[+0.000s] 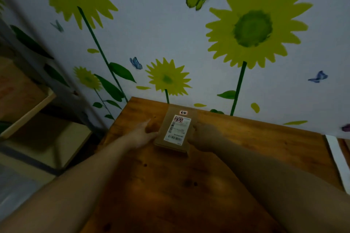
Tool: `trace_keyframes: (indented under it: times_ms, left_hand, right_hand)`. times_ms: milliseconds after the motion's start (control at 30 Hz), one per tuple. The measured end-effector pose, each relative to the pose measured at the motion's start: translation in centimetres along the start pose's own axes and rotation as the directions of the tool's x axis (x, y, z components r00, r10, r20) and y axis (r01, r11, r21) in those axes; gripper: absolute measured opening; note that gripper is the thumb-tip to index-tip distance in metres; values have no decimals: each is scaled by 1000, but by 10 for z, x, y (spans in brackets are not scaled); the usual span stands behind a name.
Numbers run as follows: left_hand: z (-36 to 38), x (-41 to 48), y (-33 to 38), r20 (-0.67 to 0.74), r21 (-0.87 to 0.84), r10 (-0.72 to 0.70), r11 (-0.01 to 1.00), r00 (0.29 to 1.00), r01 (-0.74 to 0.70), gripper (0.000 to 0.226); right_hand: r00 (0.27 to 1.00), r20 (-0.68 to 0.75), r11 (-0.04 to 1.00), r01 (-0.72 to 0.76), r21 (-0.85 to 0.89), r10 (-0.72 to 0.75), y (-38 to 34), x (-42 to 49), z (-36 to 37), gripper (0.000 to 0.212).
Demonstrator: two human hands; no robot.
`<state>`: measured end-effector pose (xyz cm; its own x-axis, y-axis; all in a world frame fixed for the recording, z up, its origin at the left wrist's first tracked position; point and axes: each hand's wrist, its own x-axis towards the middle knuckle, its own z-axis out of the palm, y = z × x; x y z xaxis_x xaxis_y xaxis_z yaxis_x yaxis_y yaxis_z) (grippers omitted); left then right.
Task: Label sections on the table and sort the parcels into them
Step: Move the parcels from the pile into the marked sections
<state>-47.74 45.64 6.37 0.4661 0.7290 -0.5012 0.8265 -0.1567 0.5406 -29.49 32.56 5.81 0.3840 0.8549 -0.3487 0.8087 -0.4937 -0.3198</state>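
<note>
A flat brown cardboard parcel (177, 130) lies on the wooden table (246, 147), toward the table's far left corner. Its long axis runs from the table's near side to its far edge, leaning slightly right. A white shipping label (177, 128) covers its top, with a barcode at the near end and a red mark at the far end. A small sticker (183, 112) sits beyond it. The print is too blurred to read. The left hand (145, 131) sets its fingers against the parcel's left side, thumb spread clear. The right hand (205, 136) is at the parcel's right side, its grip lost in shadow.
</note>
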Motion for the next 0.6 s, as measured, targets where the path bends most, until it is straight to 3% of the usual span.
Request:
trace_keyframes:
  times_ms: [167, 233, 333, 400, 467, 600]
  left_hand:
    - [24, 46, -3, 52, -30, -43, 999, 998, 45, 77]
    - [32, 60, -8, 75, -79, -69, 994, 995, 75, 77]
    - [45, 75, -18, 156, -140, -109, 981, 982, 132, 68]
    - [49, 75, -24, 186, -149, -134, 975, 973, 163, 56]
    - [46, 69, -30, 218, -178, -129, 969, 967, 170, 46]
    - [20, 57, -34, 139, -278, 24, 960, 990, 16, 55]
  right_hand:
    - [992, 91, 949, -114, 293, 91, -1, 39, 43, 70]
    - [982, 113, 873, -185, 451, 150, -4, 43, 59, 67]
    - [946, 154, 672, -313, 671, 287, -11, 43, 75, 51]
    - [919, 178, 594, -366, 716, 352, -16, 42, 79, 48]
    - [907, 183, 596, -390, 702, 378, -23, 38, 79, 44]
    - [928, 85, 631, -312, 711, 363, -43, 25, 63, 40]
